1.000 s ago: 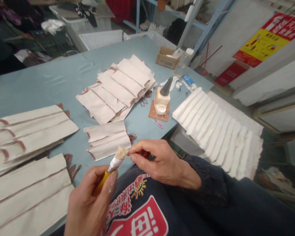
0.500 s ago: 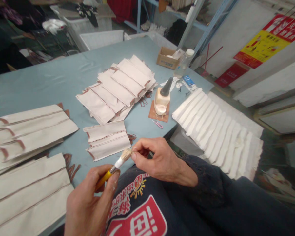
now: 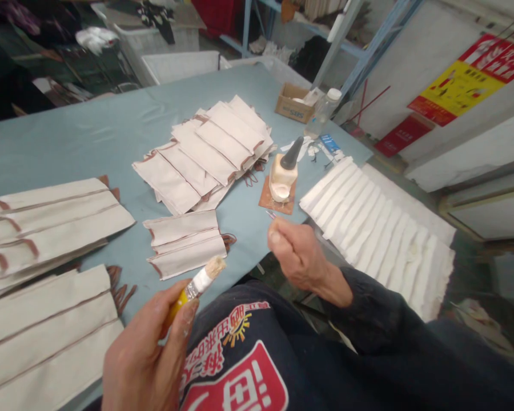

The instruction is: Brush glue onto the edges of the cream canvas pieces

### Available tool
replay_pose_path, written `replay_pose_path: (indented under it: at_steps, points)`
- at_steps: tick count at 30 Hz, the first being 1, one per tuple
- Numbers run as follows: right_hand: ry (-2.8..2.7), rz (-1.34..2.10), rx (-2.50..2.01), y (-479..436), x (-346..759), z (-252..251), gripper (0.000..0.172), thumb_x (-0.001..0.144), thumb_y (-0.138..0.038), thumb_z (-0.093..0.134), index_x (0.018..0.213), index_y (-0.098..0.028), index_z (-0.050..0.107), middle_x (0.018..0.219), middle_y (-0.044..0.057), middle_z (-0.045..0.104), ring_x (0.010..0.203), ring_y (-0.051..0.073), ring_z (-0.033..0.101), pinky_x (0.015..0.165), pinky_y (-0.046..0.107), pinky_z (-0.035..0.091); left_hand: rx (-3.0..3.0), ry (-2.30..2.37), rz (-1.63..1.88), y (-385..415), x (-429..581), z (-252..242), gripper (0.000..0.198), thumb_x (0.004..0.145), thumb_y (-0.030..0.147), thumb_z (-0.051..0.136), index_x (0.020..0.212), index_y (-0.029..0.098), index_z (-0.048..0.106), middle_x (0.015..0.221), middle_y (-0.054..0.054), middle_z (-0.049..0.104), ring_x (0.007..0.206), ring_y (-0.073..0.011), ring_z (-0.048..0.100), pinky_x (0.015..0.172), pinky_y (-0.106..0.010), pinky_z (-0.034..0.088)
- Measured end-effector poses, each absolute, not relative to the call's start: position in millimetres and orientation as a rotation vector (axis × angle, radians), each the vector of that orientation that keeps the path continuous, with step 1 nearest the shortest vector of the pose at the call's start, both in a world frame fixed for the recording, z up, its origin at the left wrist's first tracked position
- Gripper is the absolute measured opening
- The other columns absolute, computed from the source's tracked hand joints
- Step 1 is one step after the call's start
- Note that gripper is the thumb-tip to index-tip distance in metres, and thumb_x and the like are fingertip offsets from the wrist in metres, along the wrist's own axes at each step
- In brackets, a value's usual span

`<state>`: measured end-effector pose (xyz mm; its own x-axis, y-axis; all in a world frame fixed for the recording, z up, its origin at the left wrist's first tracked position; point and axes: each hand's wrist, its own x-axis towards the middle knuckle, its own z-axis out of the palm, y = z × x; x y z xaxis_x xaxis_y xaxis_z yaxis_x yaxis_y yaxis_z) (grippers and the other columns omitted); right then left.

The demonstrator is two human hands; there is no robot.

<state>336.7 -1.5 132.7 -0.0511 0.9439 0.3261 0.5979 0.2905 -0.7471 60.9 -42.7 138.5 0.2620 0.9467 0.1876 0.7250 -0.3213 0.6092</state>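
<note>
My left hand (image 3: 143,357) is closed round a small brush (image 3: 196,283) with a yellow handle, its pale bristles pointing up and to the right over the table's near edge. My right hand (image 3: 297,254) hovers to the right of the brush, apart from it, with fingers curled together; whether they hold anything I cannot make out. Just ahead of the brush lies a small stack of folded beige fabric pieces (image 3: 184,242). A cream glue bottle (image 3: 282,171) with a dark conical tip stands on a brown square pad beyond my right hand.
Fanned beige fabric pieces (image 3: 209,148) lie mid-table, longer ones (image 3: 47,222) at the left. A row of white padded strips (image 3: 368,220) overhangs the table's right side. A cardboard box (image 3: 293,103) and a clear bottle (image 3: 323,108) stand at the far corner of the blue table (image 3: 89,142).
My right hand has let go of the brush bristles and moved up and right, toward the glue bottle. My left hand and the brush shifted slightly down and left.
</note>
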Motion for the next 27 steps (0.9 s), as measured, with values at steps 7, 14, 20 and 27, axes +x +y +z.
replay_pose_path:
  at_steps: [7,14,20,27]
  points:
    - [-1.536,1.191,-1.241,-22,296,141,0.009,0.091,-0.025,0.060,0.089,-0.018,0.066,0.069,-0.003,0.061,0.058,0.009,0.053,0.056,0.021,0.043,2.132,1.518,0.763,-41,63,133,0.029,0.103,0.048,0.056,0.117,0.026,0.069,0.098,0.001,0.080,0.072,-0.0141,0.074,0.069,-0.020,0.056]
    - [-1.440,1.282,-1.218,-18,291,143,0.014,0.086,-0.032,0.065,0.084,-0.018,0.065,0.065,-0.003,0.059,0.054,0.009,0.051,0.054,0.023,0.043,2.149,1.525,0.798,-41,64,132,0.031,0.101,0.051,0.059,0.116,0.026,0.070,0.091,0.001,0.079,0.069,-0.0147,0.074,0.063,-0.021,0.054]
    - [-1.660,0.892,-1.222,-14,290,132,0.013,0.085,-0.018,0.055,0.073,-0.020,0.059,0.061,-0.004,0.058,0.052,0.008,0.049,0.052,0.020,0.041,2.152,1.549,0.763,-45,57,127,0.033,0.098,0.050,0.063,0.120,0.027,0.072,0.098,-0.002,0.081,0.079,-0.0209,0.076,0.077,-0.029,0.056]
    - [-1.656,0.468,-1.553,3,336,123,0.014,0.086,-0.019,0.052,0.074,-0.022,0.056,0.060,-0.004,0.056,0.053,0.010,0.049,0.056,0.024,0.039,2.003,1.691,0.745,-50,50,128,0.034,0.096,0.052,0.063,0.120,0.030,0.074,0.103,-0.003,0.081,0.084,-0.0247,0.075,0.080,-0.033,0.057]
